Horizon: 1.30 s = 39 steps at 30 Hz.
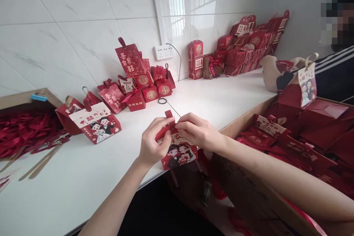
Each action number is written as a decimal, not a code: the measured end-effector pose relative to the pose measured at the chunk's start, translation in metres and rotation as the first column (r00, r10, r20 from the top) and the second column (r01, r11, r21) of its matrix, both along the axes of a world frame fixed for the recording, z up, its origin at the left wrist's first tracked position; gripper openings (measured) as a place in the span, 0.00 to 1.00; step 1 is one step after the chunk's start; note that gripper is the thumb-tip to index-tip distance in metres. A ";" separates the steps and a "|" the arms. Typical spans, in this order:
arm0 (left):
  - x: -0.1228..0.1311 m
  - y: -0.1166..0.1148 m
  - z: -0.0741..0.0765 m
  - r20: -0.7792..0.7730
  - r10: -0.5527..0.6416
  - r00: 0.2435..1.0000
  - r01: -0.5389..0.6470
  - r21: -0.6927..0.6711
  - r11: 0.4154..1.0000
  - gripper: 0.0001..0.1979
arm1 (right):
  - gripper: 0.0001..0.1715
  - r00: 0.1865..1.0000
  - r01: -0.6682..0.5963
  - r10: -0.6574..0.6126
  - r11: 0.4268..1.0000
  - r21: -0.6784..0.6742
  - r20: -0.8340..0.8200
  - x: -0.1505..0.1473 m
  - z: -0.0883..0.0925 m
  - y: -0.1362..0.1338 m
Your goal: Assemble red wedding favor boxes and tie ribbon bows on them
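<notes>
At the counter's front edge, a red paper gift box (181, 153) printed with a cartoon bride and groom is between my hands. My left hand (155, 140) is closed around its upper left part, thumb in front. A red ribbon strap (168, 114) rises from the top by those fingers. My right hand (197, 131) pinches at the box's top right; what lies between its fingertips is hidden. Behind the hands, a thin black wire tool (162, 100) with a ring end reaches toward the right fingertips. Whether they touch it I cannot tell.
A finished-looking couple-print gift box (101, 127) stands left, near a carton (54, 99) of red ribbons. Stacked red boxes (152, 94) line the wall below a power strip (163, 52). A large carton (249, 118) of boxes stands right, before another person's dark sleeve (332, 70).
</notes>
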<state>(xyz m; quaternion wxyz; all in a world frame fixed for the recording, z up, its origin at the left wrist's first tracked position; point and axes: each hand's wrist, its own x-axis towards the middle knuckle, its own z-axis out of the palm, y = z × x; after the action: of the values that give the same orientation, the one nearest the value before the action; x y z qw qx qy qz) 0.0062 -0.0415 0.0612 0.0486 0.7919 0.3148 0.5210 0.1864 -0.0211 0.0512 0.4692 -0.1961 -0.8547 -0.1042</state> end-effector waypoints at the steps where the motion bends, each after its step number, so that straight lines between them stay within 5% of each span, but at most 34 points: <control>1: 0.000 0.000 0.000 -0.005 -0.002 1.000 0.002 -0.002 1.000 0.15 | 0.07 1.000 -0.003 0.003 1.000 -0.001 -0.007 0.000 0.000 0.000; 10: -0.002 0.000 0.001 -0.007 -0.033 0.999 0.033 -0.037 0.999 0.17 | 0.06 0.995 -0.050 0.035 0.985 -0.163 -0.093 -0.004 0.000 -0.003; 16: 0.000 0.000 0.001 0.014 0.009 1.000 -0.007 -0.085 0.996 0.13 | 0.13 0.965 -0.110 -0.039 0.839 -0.532 -0.260 -0.007 0.003 -0.008; 20: 0.001 0.001 0.002 0.042 0.008 0.999 -0.002 -0.128 0.992 0.12 | 0.05 0.973 -0.082 -0.052 0.835 -0.544 -0.226 -0.009 0.011 -0.008; 32: 0.002 0.003 0.001 0.167 -0.040 0.985 0.089 -0.297 0.951 0.12 | 0.07 0.984 -0.115 0.011 0.805 -0.581 -0.179 -0.007 0.017 -0.008; 39: -0.009 0.003 -0.006 0.248 -0.167 0.954 0.249 -0.355 0.901 0.24 | 0.06 0.976 -0.157 0.028 0.776 -0.611 -0.215 -0.004 0.017 -0.008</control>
<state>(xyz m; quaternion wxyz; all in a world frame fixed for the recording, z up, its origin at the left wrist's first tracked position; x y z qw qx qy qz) -0.0029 -0.0386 0.0553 0.2910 0.7364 0.3166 0.5223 0.1824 -0.0292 0.0680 0.4632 -0.3071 -0.7996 0.2277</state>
